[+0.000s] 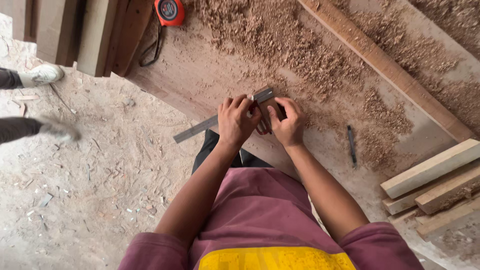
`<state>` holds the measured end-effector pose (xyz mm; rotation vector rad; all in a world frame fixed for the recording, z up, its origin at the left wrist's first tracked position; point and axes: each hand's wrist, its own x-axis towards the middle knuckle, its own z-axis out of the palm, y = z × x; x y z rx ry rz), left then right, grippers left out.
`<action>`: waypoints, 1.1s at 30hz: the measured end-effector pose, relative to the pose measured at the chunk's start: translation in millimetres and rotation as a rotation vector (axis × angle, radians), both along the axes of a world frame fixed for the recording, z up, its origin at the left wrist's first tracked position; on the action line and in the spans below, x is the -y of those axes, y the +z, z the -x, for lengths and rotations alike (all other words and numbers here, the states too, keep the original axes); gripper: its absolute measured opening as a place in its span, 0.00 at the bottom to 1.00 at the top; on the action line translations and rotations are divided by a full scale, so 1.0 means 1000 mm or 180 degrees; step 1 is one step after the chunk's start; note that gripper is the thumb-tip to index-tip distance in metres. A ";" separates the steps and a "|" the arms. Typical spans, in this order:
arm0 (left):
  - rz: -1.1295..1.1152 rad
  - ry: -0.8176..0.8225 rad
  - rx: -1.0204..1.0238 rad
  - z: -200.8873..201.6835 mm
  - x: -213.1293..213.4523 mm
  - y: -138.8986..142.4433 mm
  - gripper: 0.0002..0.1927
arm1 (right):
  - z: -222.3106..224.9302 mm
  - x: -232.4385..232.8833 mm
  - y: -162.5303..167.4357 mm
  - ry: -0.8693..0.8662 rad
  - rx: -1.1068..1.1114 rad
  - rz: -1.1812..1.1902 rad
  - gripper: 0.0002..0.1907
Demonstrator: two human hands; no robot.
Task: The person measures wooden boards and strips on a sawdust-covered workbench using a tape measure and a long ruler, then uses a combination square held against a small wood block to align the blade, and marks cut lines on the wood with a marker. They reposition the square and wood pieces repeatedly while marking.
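Note:
My left hand (237,120) presses down on a long metal ruler (195,130) that lies slanted across the near edge of a wooden workbench (200,75). My right hand (288,121) holds a small brown wooden block (267,102) against the ruler's far end. Something red shows between my two hands, too hidden to identify. Both hands touch each other over the block.
Sawdust and shavings (280,40) cover the bench. A dark pencil (352,145) lies to the right of my hands. An orange tape measure (169,11) sits at the far edge. Timber pieces (435,170) are stacked right. Another person's shoes (45,74) stand on the littered floor left.

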<state>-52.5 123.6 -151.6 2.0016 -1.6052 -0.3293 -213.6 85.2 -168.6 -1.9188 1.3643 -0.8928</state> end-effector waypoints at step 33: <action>-0.0189 -0.0076 -0.0730 -0.003 0.006 -0.002 0.16 | 0.001 0.007 -0.006 0.0341 -0.0446 0.0272 0.20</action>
